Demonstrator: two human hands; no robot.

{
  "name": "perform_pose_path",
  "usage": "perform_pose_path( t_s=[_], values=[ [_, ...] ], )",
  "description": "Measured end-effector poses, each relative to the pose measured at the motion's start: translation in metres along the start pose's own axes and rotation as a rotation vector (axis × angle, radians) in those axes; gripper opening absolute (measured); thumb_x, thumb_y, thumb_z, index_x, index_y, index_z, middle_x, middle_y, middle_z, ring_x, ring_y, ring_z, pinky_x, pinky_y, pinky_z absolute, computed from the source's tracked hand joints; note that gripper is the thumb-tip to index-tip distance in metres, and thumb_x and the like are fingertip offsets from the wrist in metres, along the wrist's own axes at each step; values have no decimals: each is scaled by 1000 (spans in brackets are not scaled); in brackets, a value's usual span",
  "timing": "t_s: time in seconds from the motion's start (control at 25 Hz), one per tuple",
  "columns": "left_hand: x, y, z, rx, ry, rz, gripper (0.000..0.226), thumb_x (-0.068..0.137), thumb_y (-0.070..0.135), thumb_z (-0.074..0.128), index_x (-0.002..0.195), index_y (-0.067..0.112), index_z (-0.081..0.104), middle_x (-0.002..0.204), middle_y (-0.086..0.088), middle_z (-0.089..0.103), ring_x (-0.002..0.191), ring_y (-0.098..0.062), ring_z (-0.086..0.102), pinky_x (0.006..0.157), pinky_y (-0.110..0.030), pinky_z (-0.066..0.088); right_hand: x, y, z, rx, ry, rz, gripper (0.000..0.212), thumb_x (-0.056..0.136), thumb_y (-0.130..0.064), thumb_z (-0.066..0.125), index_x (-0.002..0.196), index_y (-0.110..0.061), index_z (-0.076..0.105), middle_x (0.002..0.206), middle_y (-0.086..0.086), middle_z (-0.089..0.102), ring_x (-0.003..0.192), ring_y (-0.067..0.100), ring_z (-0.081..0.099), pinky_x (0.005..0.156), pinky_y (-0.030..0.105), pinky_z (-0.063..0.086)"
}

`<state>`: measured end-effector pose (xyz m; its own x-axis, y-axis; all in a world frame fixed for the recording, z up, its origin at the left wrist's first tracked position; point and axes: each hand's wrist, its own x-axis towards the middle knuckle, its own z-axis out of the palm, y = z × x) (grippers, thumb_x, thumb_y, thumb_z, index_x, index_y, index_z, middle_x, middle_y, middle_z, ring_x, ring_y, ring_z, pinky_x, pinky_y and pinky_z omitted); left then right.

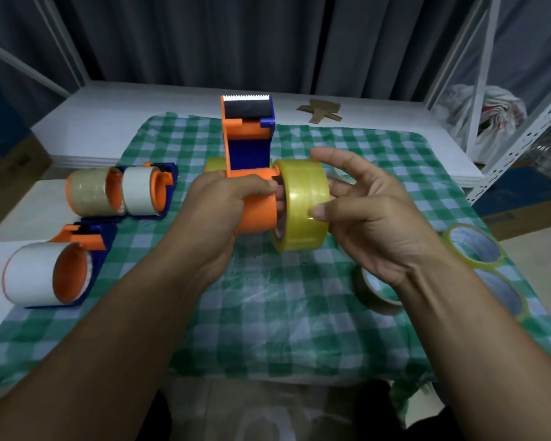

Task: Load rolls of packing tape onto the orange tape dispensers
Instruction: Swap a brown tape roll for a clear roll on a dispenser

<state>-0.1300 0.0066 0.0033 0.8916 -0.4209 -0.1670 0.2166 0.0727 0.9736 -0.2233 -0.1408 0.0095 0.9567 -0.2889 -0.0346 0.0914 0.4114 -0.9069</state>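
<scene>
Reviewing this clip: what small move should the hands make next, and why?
Probably the right hand should slide the yellow tape roll leftward over the orange drum. The roll's opening sits at the drum's end but not yet around it, while the left hand grips the dispenser; its fingertips lie in the gap and may need to clear first.

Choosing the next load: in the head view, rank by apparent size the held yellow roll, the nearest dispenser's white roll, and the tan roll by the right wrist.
1. Yellow roll and white roll: look about alike, so unranked.
2. Tan roll: smallest, though partly hidden.
</scene>
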Motion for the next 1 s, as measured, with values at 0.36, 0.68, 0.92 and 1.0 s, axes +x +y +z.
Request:
perform_pose_path(
  t_s=[0.36, 0.68, 0.92, 1.0],
  values=[
    [-2, -1, 1, -26, -19, -35, 18, 84, 0, 65, 102, 3, 65, 90, -12, 76, 81, -28, 73, 74, -39, 61, 4, 2, 1, 52, 133, -28, 57, 74, 5, 68, 130, 2, 58, 104, 22, 73, 89, 32, 73, 75, 41, 61],
    [-3, -5, -1, 56, -45, -20, 38, 73, 15, 72, 110, 6, 68, 109, -19, 74, 103, -37, 70, 94, -53, 56, 4, 2, 3, 79, 155, -2, 48, 76, 4, 64, 124, 4, 60, 98, 20, 74, 82, 27, 74, 69, 36, 62],
    [-3, -6, 0, 84, -6, -17, 24, 85, 28, 70, 101, 10, 67, 111, -15, 68, 101, -32, 65, 89, -47, 51, 7, 9, -3, 16, 91, -5, 57, 69, 4, 68, 126, 0, 63, 106, 27, 65, 90, 29, 68, 81, 35, 59],
    [-3, -6, 0, 51, 30, -30, 10, 94, 25, 65, 97, 16, 66, 109, -10, 66, 98, -27, 63, 86, -44, 51, 7, 10, -4, 6, 77, -1, 57, 70, 3, 69, 126, -1, 64, 106, 25, 65, 90, 28, 68, 80, 34, 59]
  ],
)
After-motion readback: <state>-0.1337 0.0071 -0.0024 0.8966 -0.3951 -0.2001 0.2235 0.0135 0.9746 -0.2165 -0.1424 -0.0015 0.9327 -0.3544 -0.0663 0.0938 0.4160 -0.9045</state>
